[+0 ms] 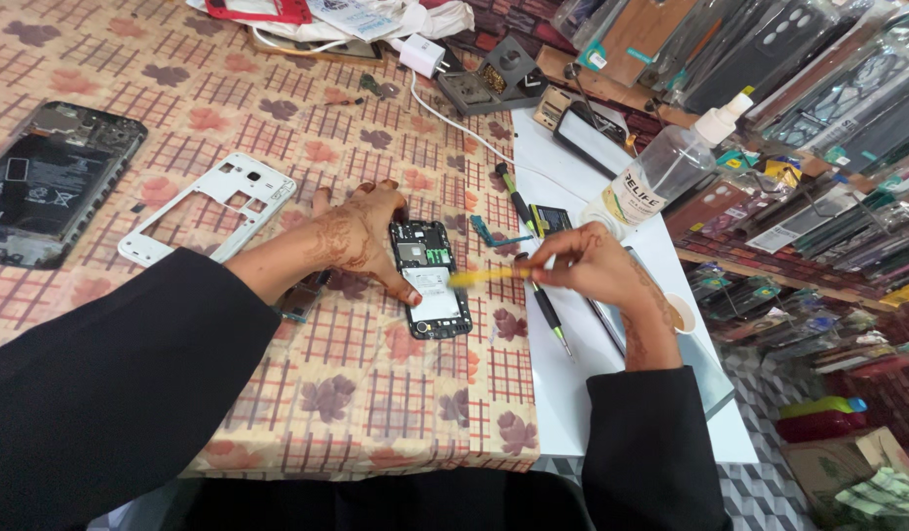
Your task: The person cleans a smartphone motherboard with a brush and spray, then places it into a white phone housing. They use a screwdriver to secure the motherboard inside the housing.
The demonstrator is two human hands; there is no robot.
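Left hand [361, 236] steadying opened phone [431, 278], right hand [587, 264] with seemingly yellow pry tool [479, 277]

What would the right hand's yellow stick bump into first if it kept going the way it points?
Probably the opened phone: the right hand aims its yellow tool leftward at it, the tip near the phone's edge.

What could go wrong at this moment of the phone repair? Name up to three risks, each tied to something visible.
1. The yellow tool in the right hand points at the opened phone; a slip could scratch its exposed board.
2. The left hand steadies the phone only from one side, so it might slide on the patterned cloth.
3. The clear bottle stands close behind the right hand and could be knocked over.
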